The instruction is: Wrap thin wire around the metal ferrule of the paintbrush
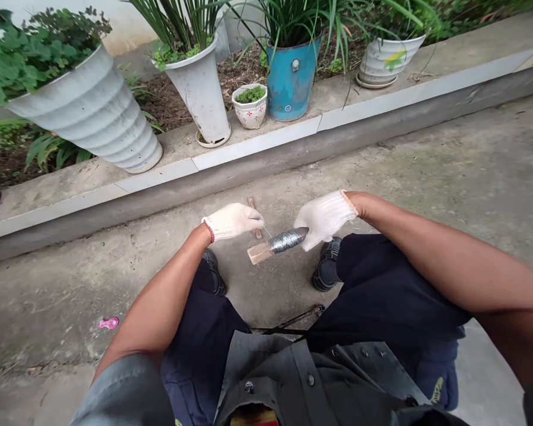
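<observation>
Both my hands wear white knit gloves and meet above the ground between my knees. My right hand (323, 218) is closed around one end of a wooden stick wound with grey wire (281, 242). The stick's bare end points left and down. My left hand (231, 220) pinches the thin free end of the wire (266, 231), which runs from my fingertips to the coil. A second small wooden piece (253, 207) lies on the concrete just behind my hands.
A raised concrete curb (257, 148) runs across ahead, carrying several plant pots: large white ribbed pots (93, 112), a blue bucket (291, 77) and a small white pot (250, 109). A pink object (108, 323) lies on the ground at left. A thin dark rod (299, 316) lies between my feet.
</observation>
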### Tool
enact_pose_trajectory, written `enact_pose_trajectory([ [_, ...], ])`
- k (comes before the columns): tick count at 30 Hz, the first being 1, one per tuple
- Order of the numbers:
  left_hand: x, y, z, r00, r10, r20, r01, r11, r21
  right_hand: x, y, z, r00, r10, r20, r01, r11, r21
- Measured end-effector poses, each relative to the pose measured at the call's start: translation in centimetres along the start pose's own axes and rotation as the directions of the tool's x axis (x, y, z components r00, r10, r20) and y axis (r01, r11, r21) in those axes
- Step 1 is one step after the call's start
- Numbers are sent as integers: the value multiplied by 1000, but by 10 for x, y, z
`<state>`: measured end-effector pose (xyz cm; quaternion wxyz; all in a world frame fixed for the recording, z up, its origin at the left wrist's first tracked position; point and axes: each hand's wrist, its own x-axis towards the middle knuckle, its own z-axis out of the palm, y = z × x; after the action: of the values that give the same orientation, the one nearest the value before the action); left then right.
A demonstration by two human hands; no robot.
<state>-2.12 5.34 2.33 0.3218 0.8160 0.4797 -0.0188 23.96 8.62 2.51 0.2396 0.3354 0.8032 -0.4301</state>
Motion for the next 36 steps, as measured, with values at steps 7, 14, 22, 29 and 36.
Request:
enact_pose_trajectory([
  [7, 9, 19, 13, 990, -90, 112, 75, 989, 130, 26, 2, 7, 927, 239, -289, -333, 879, -342],
  [14, 8, 26, 2, 996, -48, -73, 52, 998, 44, 24, -4, -9, 786, 227, -576, -422, 877, -231],
  [22, -9, 33, -9, 977, 58, -206, -93, 982, -165, -8, -19, -16, 810, -90, -579, 62, 996, -68],
  [29, -9, 13, -8, 991, 86, -107, -98, 989, -111, -26, -15, -14, 980, -117, -159, 131, 988, 82],
  [36, -1, 26, 9, 991, -123, 48, 113, 980, 164, 5, -5, 8, 985, 69, -158, -105, 967, -231],
])
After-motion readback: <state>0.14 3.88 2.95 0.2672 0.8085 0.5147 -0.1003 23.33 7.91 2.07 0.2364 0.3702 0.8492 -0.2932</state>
